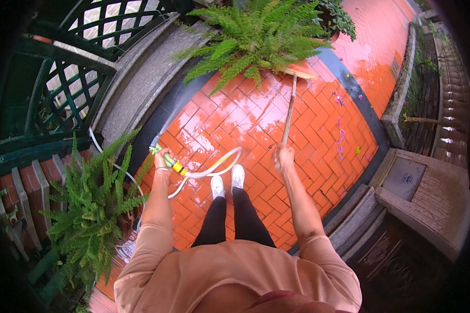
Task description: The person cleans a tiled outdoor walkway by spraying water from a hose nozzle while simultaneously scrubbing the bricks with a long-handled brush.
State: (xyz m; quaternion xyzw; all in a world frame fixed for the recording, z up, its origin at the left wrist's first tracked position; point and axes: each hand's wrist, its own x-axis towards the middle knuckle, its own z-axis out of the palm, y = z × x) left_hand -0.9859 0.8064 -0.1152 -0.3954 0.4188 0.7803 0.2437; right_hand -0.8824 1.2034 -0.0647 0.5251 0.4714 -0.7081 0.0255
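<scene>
My left hand (163,157) grips a green and yellow hose spray nozzle (168,159), from which water sprays forward and to the right along the dark border strip. A pale hose (219,170) with a yellow stripe loops from the nozzle's yellow connector past my white shoes. My right hand (283,157) is closed around the wooden handle (290,109) of a long floor brush. Its pale head (300,72) rests on the wet orange paving bricks (313,129), beside a large potted fern (254,37) that overhangs the floor.
At left rises a granite step (149,82) below a green lattice gate (72,90). A second fern (94,213) stands near my left elbow. Pink petals (340,144) lie scattered at right, before a stone kerb (393,117) and a stone pillar (434,203).
</scene>
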